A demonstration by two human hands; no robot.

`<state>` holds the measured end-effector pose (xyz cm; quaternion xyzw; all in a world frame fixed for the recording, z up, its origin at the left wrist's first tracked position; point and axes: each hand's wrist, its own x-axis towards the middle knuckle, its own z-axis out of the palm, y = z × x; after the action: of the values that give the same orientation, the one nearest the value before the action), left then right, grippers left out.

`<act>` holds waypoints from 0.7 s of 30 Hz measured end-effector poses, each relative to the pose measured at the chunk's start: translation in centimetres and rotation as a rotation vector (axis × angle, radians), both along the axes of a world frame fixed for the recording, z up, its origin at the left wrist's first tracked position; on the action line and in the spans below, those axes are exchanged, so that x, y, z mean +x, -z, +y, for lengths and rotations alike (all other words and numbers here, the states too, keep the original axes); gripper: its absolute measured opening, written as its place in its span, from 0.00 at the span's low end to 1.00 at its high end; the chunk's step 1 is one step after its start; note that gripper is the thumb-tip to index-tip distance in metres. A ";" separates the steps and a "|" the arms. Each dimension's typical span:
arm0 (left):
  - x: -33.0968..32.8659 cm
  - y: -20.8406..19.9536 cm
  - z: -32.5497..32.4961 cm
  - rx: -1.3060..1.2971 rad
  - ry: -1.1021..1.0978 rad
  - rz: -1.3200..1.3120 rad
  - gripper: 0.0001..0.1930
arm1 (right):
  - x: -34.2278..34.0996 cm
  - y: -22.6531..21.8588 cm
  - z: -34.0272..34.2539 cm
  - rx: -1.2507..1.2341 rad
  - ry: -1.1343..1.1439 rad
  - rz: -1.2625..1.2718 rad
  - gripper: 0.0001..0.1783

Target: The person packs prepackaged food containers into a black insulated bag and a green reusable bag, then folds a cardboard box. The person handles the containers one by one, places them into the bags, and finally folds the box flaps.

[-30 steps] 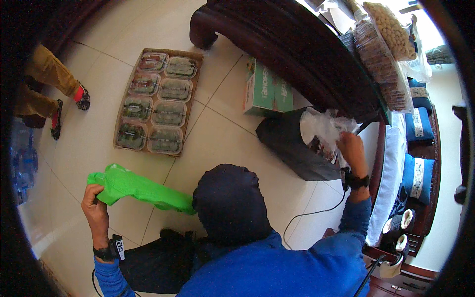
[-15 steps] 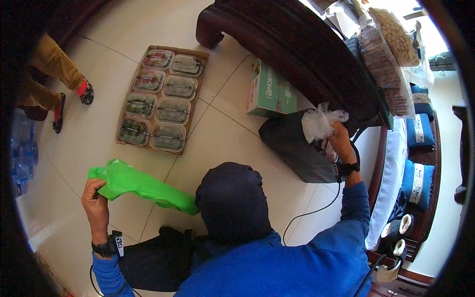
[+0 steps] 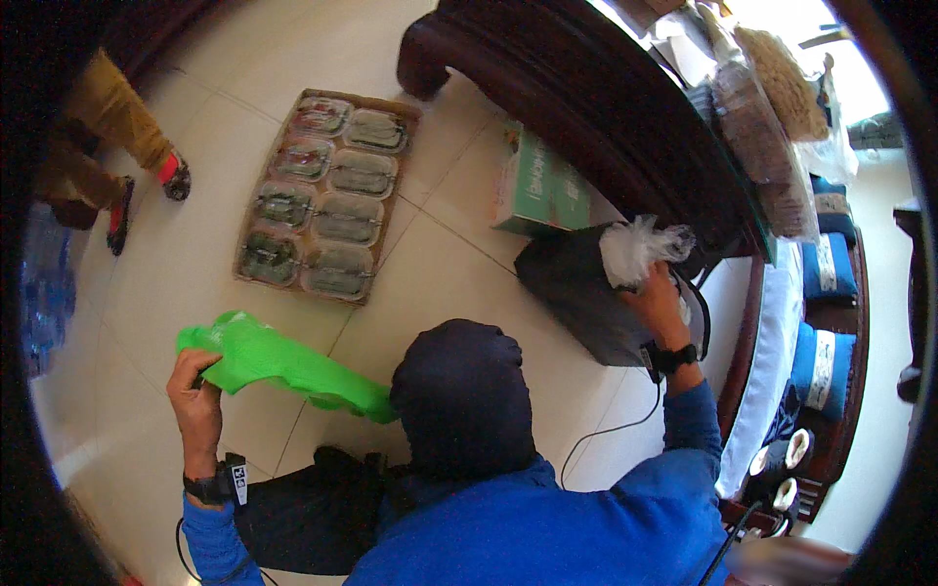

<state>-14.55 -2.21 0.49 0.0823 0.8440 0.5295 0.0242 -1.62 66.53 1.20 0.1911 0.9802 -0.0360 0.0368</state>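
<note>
Over the floor (image 3: pixel 469 278), the left hand (image 3: pixel 198 408) pinches a green bag (image 3: pixel 278 361); the right hand (image 3: pixel 660 311) touches clear plastic (image 3: pixel 640 251) at a dark bag (image 3: pixel 575 293), its grip unclear. Beyond, a green carton (image 3: pixel 552 186) bears pale lettering; clear packs (image 3: pixel 347 220) carry blurred labels.

The left hand (image 3: pixel 198 391) is raised at the near left, its fingers bent toward the thumb. The right hand (image 3: pixel 661 308) is extended farther out at the right, its fingertips partly hidden. The left arm (image 3: pixel 213 539) and right arm (image 3: pixel 692 420) are spread wide.
</note>
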 end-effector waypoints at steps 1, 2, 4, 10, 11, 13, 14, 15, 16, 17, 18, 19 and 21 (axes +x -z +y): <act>-0.2 0.0 0.1 -0.029 0.009 0.017 0.08 | 0.3 -0.7 -0.4 -0.018 -0.007 0.054 0.40; -0.3 -0.2 0.0 -0.058 0.022 0.047 0.08 | 0.5 -1.7 -0.9 -0.054 -0.087 0.130 0.39; -0.4 -0.6 -0.1 -0.152 0.018 0.053 0.09 | 0.2 -4.5 -1.3 -0.060 0.080 -0.080 0.33; -0.8 -0.8 0.4 -0.205 -0.017 0.077 0.12 | -4.5 -8.8 -5.4 -0.243 -0.024 0.440 0.25; -0.9 -0.8 0.6 -0.189 -0.020 0.080 0.12 | -5.7 -8.6 -6.7 -0.390 -0.019 0.422 0.24; -0.8 -1.1 0.7 -0.174 -0.064 0.063 0.11 | -9.2 -7.0 -9.8 -0.559 -0.223 0.286 0.21; -0.7 -1.0 0.9 -0.166 -0.098 0.047 0.10 | -10.8 -5.9 -11.7 -0.671 -0.287 0.202 0.20; -0.7 -1.1 1.1 -0.150 -0.128 0.029 0.09 | -12.6 -4.8 -13.5 -0.780 -0.347 0.114 0.19; -0.7 -1.3 1.1 -0.122 -0.175 0.014 0.08 | -14.1 -3.6 -15.6 -0.844 -0.416 0.038 0.19; -0.7 -1.4 1.2 -0.083 -0.219 0.006 0.07 | -15.6 -2.3 -18.0 -0.903 -0.486 -0.034 0.20; -0.7 -1.6 1.2 -0.048 -0.258 0.004 0.06 | -16.8 -1.2 -20.3 -0.910 -0.599 -0.102 0.21; -0.8 -1.9 1.3 -0.067 -0.289 0.007 0.05 | -18.1 -0.3 -22.5 -0.913 -0.713 -0.171 0.23; -0.9 -2.6 1.4 -0.124 -0.369 -0.021 0.05 | -20.4 1.2 -26.8 -1.006 -0.892 -0.358 0.29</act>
<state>-15.43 -0.79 3.12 -0.0809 0.8755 0.4727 -0.0593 -21.98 39.70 -0.04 -0.2673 0.8080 -0.4354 0.2934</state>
